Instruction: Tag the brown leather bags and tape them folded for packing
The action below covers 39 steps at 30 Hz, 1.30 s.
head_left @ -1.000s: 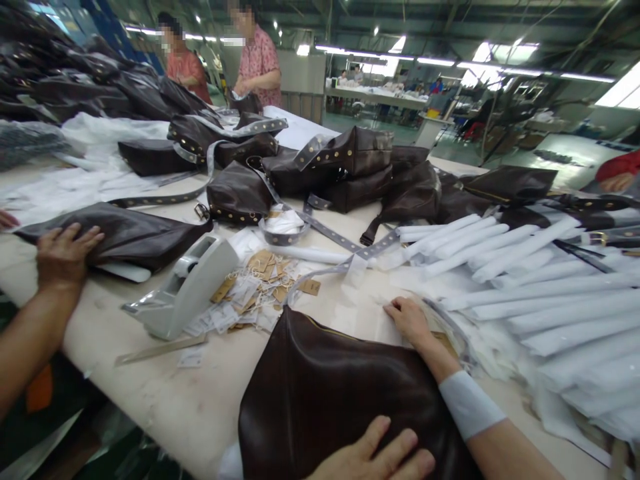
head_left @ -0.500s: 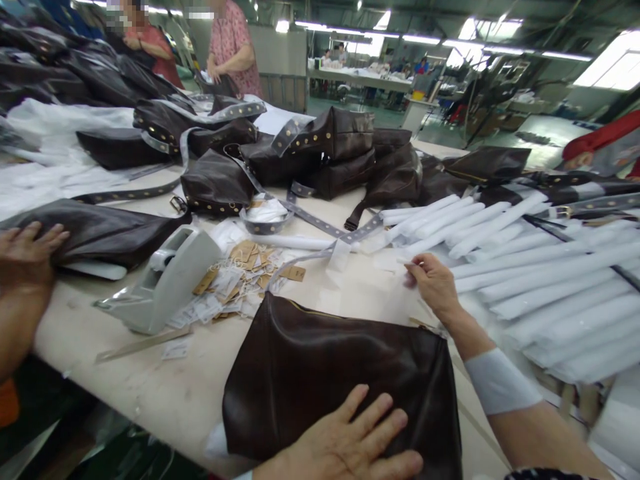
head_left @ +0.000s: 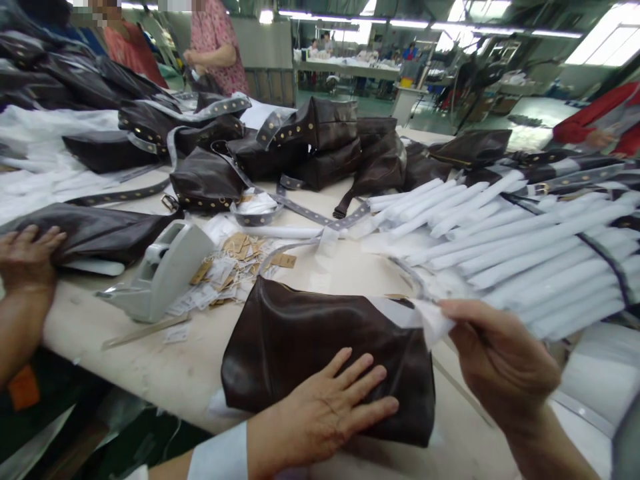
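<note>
A dark brown leather bag (head_left: 300,340) lies on the pale table in front of me. Spread flat on its lower front, my left hand (head_left: 330,410) has its fingers apart. Over the bag's upper right corner, my right hand (head_left: 500,350) pinches a thin white sheet (head_left: 433,320). Part of that sheet lies across the top edge of the bag. A grey studded strap (head_left: 407,273) curves behind the bag's right end.
A grey tape dispenser (head_left: 167,273) and a heap of paper tags (head_left: 233,267) lie at left. White rolls (head_left: 540,260) are stacked at right. More bags (head_left: 320,147) stand behind. A co-worker's hand (head_left: 30,257) rests on a bag at far left.
My right hand has come nearer and down, bringing the white sheet over the bag's corner. My left hand is still flat on the bag. The view has shifted slightly.
</note>
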Each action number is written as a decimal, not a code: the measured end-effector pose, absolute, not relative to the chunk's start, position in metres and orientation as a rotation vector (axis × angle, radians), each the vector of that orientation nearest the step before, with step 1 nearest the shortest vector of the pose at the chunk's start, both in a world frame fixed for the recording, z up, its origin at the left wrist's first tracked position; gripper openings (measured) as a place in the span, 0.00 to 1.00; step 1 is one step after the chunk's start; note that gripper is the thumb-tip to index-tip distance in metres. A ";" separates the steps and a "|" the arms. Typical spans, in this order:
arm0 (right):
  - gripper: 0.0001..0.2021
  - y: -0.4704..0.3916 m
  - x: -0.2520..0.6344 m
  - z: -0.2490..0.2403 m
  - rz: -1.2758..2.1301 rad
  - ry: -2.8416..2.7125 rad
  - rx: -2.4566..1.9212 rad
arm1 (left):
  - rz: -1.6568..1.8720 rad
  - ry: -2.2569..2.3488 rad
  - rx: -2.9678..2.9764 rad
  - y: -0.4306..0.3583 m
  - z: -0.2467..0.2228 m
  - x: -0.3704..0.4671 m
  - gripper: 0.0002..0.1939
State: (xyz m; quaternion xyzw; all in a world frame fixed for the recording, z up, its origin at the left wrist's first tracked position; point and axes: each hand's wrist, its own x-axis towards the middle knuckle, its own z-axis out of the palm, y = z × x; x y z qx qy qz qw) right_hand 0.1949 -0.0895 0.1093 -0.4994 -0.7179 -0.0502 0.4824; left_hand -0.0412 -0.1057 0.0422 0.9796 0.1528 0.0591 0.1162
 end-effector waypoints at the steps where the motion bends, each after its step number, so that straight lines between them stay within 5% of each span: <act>1: 0.06 -0.102 0.194 0.098 -0.044 -1.780 -1.177 | 0.171 0.447 2.871 -0.106 0.043 -0.041 0.27; 7: 0.08 -0.162 0.178 0.033 0.297 -1.728 -1.304 | 0.111 0.455 2.873 -0.105 0.047 -0.036 0.28; 12: 0.20 -0.175 0.181 0.030 0.414 -1.818 -1.238 | 0.084 0.439 2.893 -0.105 0.045 -0.034 0.28; 15: 0.18 -0.177 0.192 0.038 0.459 -1.930 -1.149 | 0.068 0.433 2.899 -0.105 0.043 -0.034 0.28; 31: 0.16 -0.190 0.163 0.026 -0.066 -2.078 -1.028 | 0.413 0.544 2.880 -0.110 0.024 -0.042 0.29; 39: 0.17 -0.209 0.175 0.003 -0.094 -2.158 -1.012 | 0.084 0.326 2.991 -0.107 0.032 -0.039 0.24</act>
